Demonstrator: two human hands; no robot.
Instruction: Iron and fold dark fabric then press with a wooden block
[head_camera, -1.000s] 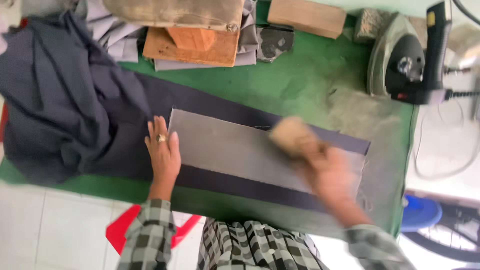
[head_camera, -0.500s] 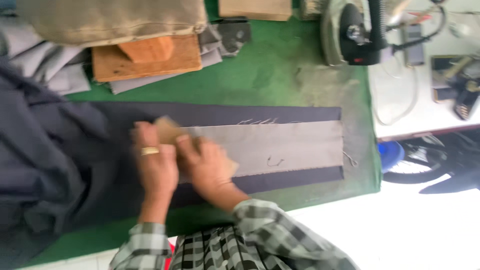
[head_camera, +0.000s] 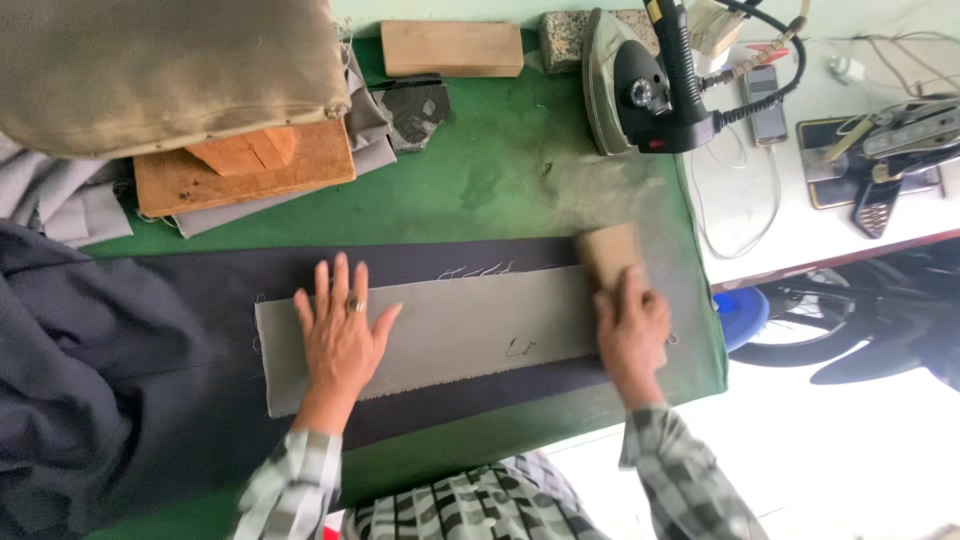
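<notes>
Covering most of the green surface (head_camera: 480, 190), dark cloth (head_camera: 150, 370) runs from lower left to centre right, with a grey strip (head_camera: 450, 330) lying flat on top, mid-frame. Strip looks smooth along most of its length; only its right end is under work, so pressing seems near done, judging by position. Iron (head_camera: 640, 85) stands unused at upper right. Left hand (head_camera: 340, 335) lies open and flat, fingers spread, pinning the strip's left half. Right hand (head_camera: 630, 325) grasps a wood block (head_camera: 610, 255) at the strip's right end, wrist bent downward.
</notes>
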